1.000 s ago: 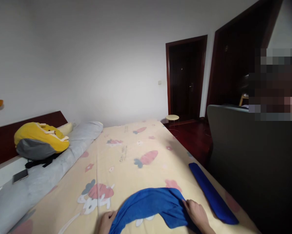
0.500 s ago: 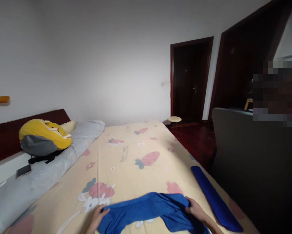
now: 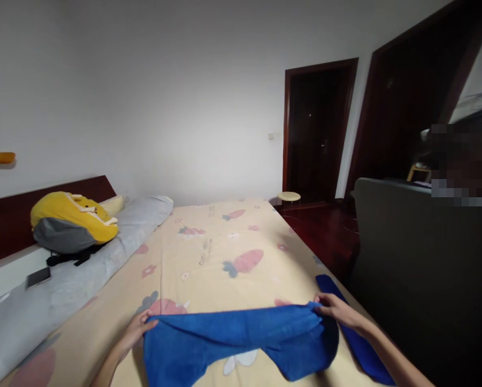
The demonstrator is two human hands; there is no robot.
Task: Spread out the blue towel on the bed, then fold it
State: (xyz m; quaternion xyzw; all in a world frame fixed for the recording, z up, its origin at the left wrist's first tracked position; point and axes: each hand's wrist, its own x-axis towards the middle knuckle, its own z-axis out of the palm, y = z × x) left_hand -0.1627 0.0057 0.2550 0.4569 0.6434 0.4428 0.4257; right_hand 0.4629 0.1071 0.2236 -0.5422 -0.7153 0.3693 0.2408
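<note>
Left hand (image 3: 138, 329) and right hand (image 3: 332, 308) each pinch a top corner of blue cloth (image 3: 241, 336), bottom centre, edge taut. Darker blue strip (image 3: 355, 344) lies on bed (image 3: 208, 285), lower right. Yellow backpack (image 3: 73, 220): left of frame.

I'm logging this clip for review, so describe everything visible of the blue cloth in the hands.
The cloth is plain mid-blue, soft and thin-looking, perhaps a garment. The left hand pinches one upper corner and the right hand the other, the upper edge stretched nearly straight between them. Below, creases and soft folds hang towards two lower parts with an arched gap between, where the patterned bedsheet shows. The left part runs out of view.
</note>
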